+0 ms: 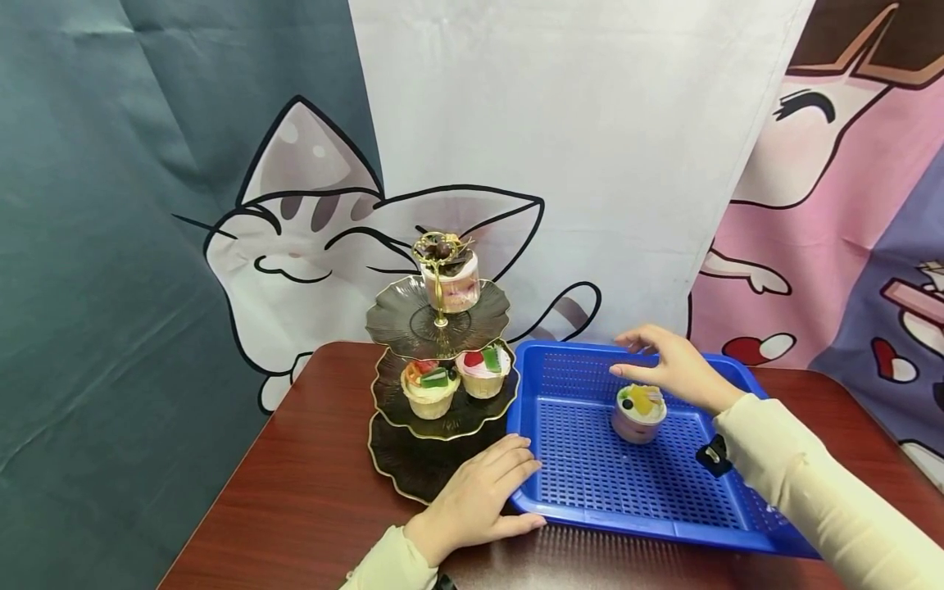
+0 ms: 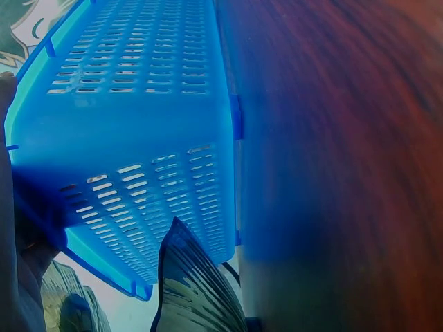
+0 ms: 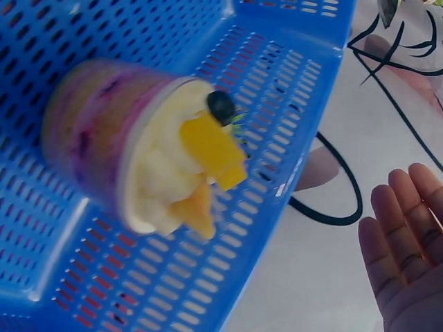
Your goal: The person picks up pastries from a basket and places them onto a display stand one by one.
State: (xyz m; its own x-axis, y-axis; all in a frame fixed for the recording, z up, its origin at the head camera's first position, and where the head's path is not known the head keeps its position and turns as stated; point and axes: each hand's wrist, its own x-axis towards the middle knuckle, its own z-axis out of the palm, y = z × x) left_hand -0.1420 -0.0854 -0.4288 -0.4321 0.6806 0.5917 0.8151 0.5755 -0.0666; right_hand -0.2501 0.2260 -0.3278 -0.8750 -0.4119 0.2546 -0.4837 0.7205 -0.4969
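My right hand [image 1: 674,366] hovers above the back of the blue plastic basket [image 1: 642,528], its fingers spread and holding nothing. Below it, in the basket, stands a dessert cup [image 1: 638,416] topped with cream, yellow fruit pieces and a dark berry. The right wrist view shows this cup [image 3: 104,138] close up, with the fingers [image 3: 394,242] apart from it. My left hand [image 1: 483,496] rests on the basket's near left corner, fingers on the rim. In the left wrist view that hand is mostly cut off beside the basket wall [image 2: 124,131].
Left of the basket stands a three-tier dark stand [image 1: 401,455] with gold edges. A dessert cup [image 1: 453,287] sits on its top tier; two cupcakes, one orange-topped [image 1: 430,397] and one pink-topped [image 1: 483,377], share the middle tier. Everything stands on a reddish-brown table [image 1: 295,483] before a printed curtain [image 1: 590,147].
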